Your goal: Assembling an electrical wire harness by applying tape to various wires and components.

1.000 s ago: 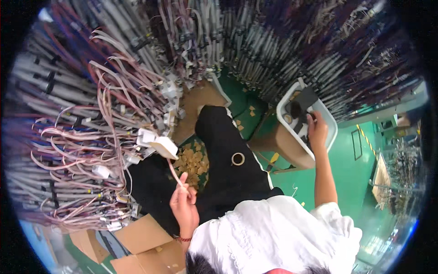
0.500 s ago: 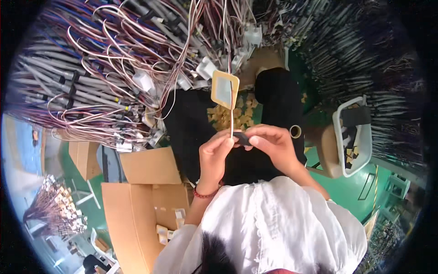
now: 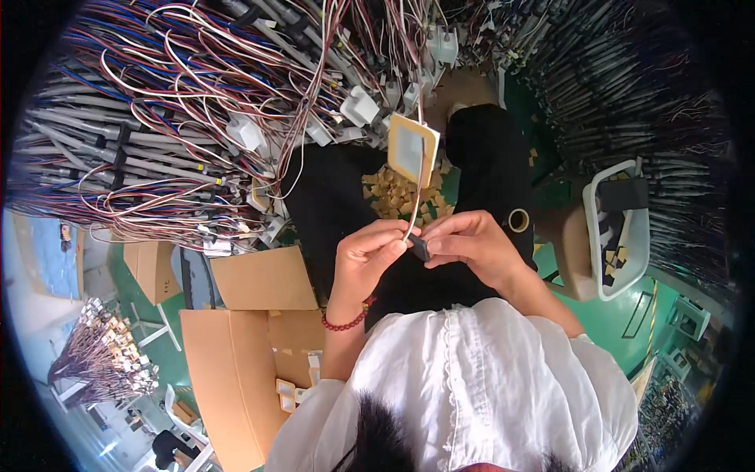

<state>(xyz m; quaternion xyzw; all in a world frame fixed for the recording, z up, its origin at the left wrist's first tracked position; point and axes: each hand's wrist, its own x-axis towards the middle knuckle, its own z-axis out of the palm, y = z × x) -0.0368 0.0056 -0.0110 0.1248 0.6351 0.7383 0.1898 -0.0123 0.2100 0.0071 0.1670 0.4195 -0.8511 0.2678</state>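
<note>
My left hand (image 3: 366, 258) is closed in a pinch on a thin pale-and-reddish cable (image 3: 416, 209), just below my chest. My right hand (image 3: 480, 248) pinches a small black strip (image 3: 419, 250), which lies against the cable between both hands. Whether the strip sticks to the cable, I cannot tell. Farther up, the cable runs past a square housing (image 3: 412, 149) with a tan rim and a pale middle, which hangs tilted above my lap. Tan scraps (image 3: 397, 193) lie in a heap between my black-clad legs.
Bundled grey, red and blue cables (image 3: 157, 118) with white connectors crowd the far left; dark bundles (image 3: 613, 79) fill the right. A cardboard box (image 3: 228, 377) stands open at near left. A white bin (image 3: 590, 244) holds black pieces and tan scraps. A tape roll (image 3: 518, 220) lies by my right leg.
The square housing and its cable have shifted right and tilted. The black strip has turned steeper between my fingers, and my right fingers have closed in nearer to my left hand.
</note>
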